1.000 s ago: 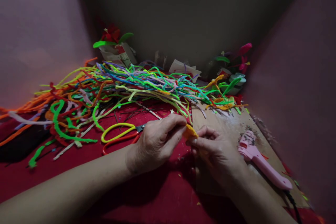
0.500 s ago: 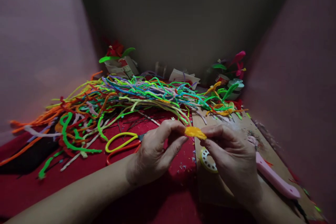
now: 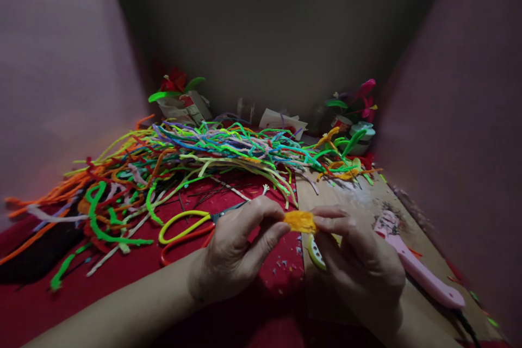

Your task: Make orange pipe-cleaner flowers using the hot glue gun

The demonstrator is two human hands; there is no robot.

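Note:
Between my two hands is a small flat yellow-orange fuzzy piece (image 3: 300, 221), which looks made of pipe cleaner. My left hand (image 3: 240, 250) pinches its left end between thumb and fingers. At the other end, the thumb and fingers of my right hand (image 3: 362, 261) are closed on it. Scissors (image 3: 185, 227) with one yellow and one red handle lie beside my left hand, their blades partly behind it. Below my right hand, a yellow-rimmed white disc with holes (image 3: 316, 253) rests on the board, largely covered by the hand.
A heap of many-coloured pipe cleaners (image 3: 228, 144) spreads across the red cloth (image 3: 134, 304). To the right, a pink corded tool (image 3: 428, 274) lies on a brown board (image 3: 342, 190). Red (image 3: 175, 80) and pink pipe-cleaner flowers (image 3: 367, 98) stand at the back near a pale jar (image 3: 362, 138).
The yellow-orange piece has come slightly lower and turned, showing a broader face. My right fingers have shifted their hold. The whole view has moved a little, so the surroundings sit further left.

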